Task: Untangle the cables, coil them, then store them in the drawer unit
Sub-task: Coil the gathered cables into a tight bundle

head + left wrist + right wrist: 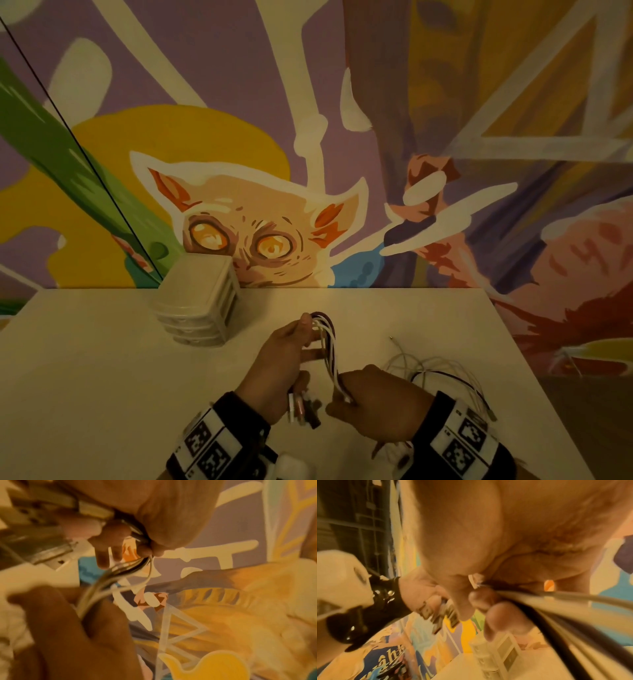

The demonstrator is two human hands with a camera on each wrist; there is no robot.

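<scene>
My left hand grips a looped bundle of white and dark cables above the white table, with the plug ends hanging below its palm. My right hand pinches the lower end of the same bundle just to the right. In the left wrist view the cables run from my left fingers down into the right hand. In the right wrist view the cables pass under my right thumb. A loose tangle of white and black cables lies on the table to the right.
A small white drawer unit with its drawers closed stands at the back of the table against the painted wall, left of my hands. The table's right edge runs close to the loose cables. A white object sits near my left wrist.
</scene>
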